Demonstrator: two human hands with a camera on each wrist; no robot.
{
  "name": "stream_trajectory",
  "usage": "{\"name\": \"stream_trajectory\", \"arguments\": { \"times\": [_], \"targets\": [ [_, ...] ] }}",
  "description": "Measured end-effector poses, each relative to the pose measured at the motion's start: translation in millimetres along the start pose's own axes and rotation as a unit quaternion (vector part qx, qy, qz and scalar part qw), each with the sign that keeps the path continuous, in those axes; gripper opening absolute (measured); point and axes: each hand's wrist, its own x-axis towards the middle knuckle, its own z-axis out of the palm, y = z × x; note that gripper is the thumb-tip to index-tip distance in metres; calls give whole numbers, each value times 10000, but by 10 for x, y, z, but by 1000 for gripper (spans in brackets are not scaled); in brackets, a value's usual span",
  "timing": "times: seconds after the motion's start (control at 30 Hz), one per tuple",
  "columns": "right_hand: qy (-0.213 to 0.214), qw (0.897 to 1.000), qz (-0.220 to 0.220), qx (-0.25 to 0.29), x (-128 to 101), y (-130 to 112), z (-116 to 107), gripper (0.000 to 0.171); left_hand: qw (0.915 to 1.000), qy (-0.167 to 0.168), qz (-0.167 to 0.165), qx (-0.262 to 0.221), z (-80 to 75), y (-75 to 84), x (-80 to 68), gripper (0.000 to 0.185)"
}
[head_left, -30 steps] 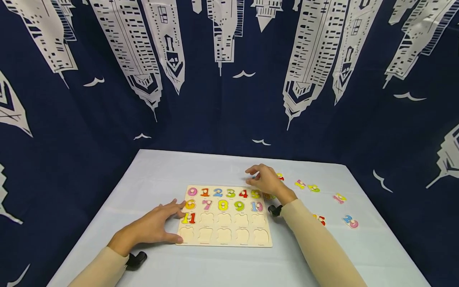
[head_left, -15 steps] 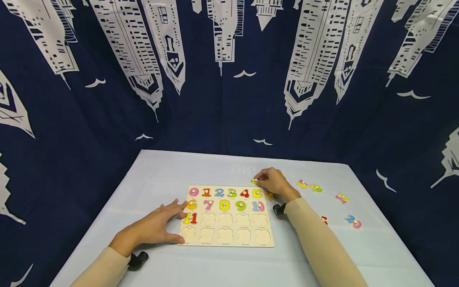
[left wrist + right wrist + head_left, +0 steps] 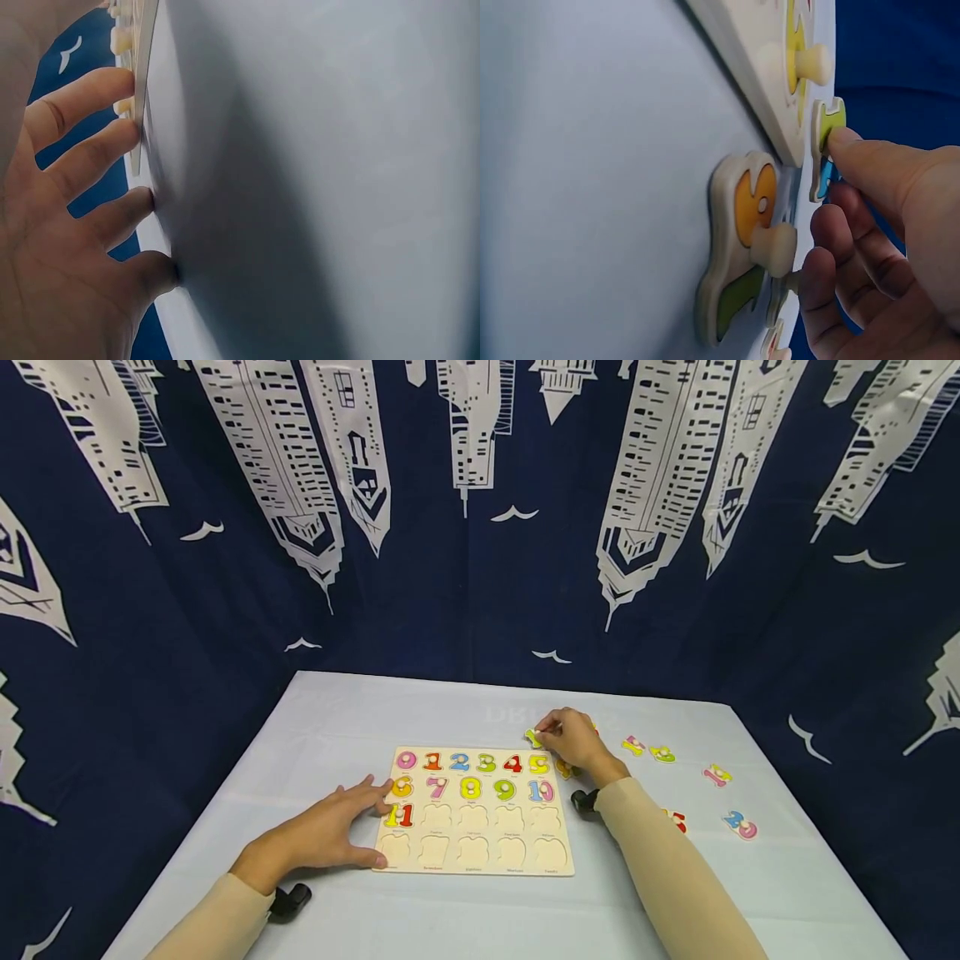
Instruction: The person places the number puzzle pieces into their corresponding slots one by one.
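Observation:
A wooden number puzzle board (image 3: 480,852) lies on the table, 0 to 11 filling its top two rows and the start of the third; the other recesses are bare. My left hand (image 3: 322,831) rests at the board's left edge, fingers spread and thumb on its lower corner. Just beyond the top right corner, my right hand (image 3: 573,739) pinches a green and blue number puzzle piece (image 3: 832,118) between thumb and fingers; its knob is hidden by them. Close below that hand lies an orange and green piece (image 3: 739,255) with a knob.
More number pieces lie to the right: a pink-yellow one (image 3: 633,745), a yellow-green one (image 3: 662,754), another pink-yellow one (image 3: 717,775) and a blue-pink one (image 3: 741,825). A red piece (image 3: 677,821) is partly behind the right sleeve. A dark printed cloth (image 3: 465,593) hangs behind the white table (image 3: 360,702).
My right hand has come down slightly and its fingers have drawn together on the piece, whose green part now shows at the fingertips. The left hand keeps its place on the board.

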Motion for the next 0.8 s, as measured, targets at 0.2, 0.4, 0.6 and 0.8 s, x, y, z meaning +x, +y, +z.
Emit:
{"name": "stream_trajectory", "arguments": {
  "times": [0.2,0.4,0.6,0.8],
  "targets": [
    [254,9996,-87,103,-77,-61,-28,13,10000,-3,-14,16,-2,1,18,59],
    [613,9953,-749,2,-180,-159,11,12,10000,-6,10,15,11,-9,15,58],
    [1081,9813,-1594,-20,-289,-315,83,18,10000,31,52,9,6,-19,10,56],
    [1302,9593,-2500,-144,-401,-477,185,33,9999,72,84,-40,8,-22,10,56]
  ]
}}
